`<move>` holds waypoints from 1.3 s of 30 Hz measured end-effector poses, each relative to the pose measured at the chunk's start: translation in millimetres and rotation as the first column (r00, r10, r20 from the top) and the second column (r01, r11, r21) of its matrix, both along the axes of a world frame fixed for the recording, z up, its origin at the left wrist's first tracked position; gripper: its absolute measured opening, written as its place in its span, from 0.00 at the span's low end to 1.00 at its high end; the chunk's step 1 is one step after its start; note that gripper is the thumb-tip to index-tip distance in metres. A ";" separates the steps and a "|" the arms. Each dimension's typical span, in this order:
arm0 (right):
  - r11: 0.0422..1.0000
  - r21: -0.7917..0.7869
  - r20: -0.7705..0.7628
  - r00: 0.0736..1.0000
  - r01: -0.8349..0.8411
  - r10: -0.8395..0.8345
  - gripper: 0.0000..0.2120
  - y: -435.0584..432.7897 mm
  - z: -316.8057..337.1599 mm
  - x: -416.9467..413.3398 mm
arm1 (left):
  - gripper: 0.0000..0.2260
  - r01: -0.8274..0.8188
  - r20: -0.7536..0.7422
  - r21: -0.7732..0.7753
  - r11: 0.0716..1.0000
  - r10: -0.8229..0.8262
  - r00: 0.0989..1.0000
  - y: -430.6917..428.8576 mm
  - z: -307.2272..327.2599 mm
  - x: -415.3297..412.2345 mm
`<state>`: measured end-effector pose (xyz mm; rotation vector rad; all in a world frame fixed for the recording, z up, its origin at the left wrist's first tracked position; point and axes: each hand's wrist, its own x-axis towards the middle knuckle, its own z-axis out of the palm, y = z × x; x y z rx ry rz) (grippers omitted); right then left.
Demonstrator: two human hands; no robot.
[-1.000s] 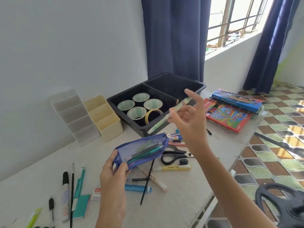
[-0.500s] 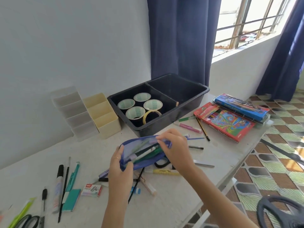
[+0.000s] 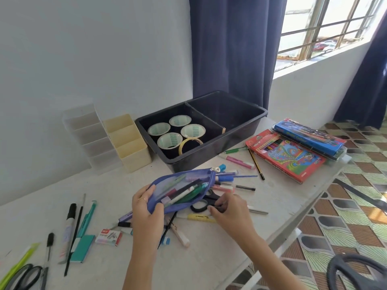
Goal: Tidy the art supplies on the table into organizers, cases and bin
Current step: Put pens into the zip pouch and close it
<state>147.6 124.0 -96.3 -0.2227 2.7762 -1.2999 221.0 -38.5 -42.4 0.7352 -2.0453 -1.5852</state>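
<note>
My left hand (image 3: 146,208) grips the left end of a blue mesh pencil case (image 3: 182,195), held open just above the table with several pens and markers inside. My right hand (image 3: 230,210) is low on the table to the case's right, fingers curled and pinching a small dark item beside the handles of the black scissors (image 3: 199,206). A yellow highlighter (image 3: 199,217) lies just under that hand. More loose pens (image 3: 234,186) lie behind the case.
A black two-part bin (image 3: 209,151) holds tape rolls (image 3: 169,141) in its left half. Cream (image 3: 129,143) and clear (image 3: 90,135) organizers stand against the wall. Coloured-pencil boxes (image 3: 287,155) lie right. Markers and brushes (image 3: 70,222) lie left. A chair (image 3: 356,273) stands past the table edge.
My right hand put a light green pen into the case, then dropped from the case's mouth to the table by the scissors. The case stays in my left hand.
</note>
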 end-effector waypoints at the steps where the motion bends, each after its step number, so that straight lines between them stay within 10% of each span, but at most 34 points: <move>1: 1.000 -0.008 -0.023 1.000 0.001 -0.001 0.09 -0.1 0.5 -0.1 | 0.19 0.003 -0.014 -0.006 1.000 -0.004 1.000 2.2 -1.6 0.3; 8: 0.916 -0.401 -0.413 0.890 0.013 -0.194 0.07 -8.2 40.9 6.8 | 0.19 -0.007 -0.101 0.015 1.000 0.008 0.995 12.9 -9.2 2.9; 13: 0.908 -0.360 -0.608 0.792 -0.216 -0.052 0.06 -28.8 62.2 7.7 | 0.20 -0.010 -0.122 0.011 1.000 0.011 0.993 21.6 -10.7 2.7; 18: 0.916 -0.116 -0.475 0.831 -0.385 0.289 0.10 -39.7 40.2 3.5 | 0.20 -0.023 -0.136 0.044 0.999 0.029 0.990 26.6 -10.2 4.2; 26: 0.927 -0.367 -0.466 0.878 -0.078 -0.110 0.05 -0.7 25.2 -39.4 | 0.21 -0.083 -0.189 0.155 0.984 0.112 0.976 15.9 -9.6 9.9; 39: 0.963 0.259 -0.129 0.985 -0.077 0.114 0.17 4.6 -0.6 -131.7 | 0.21 -0.157 -0.222 0.223 0.962 0.207 0.953 20.7 -8.0 9.0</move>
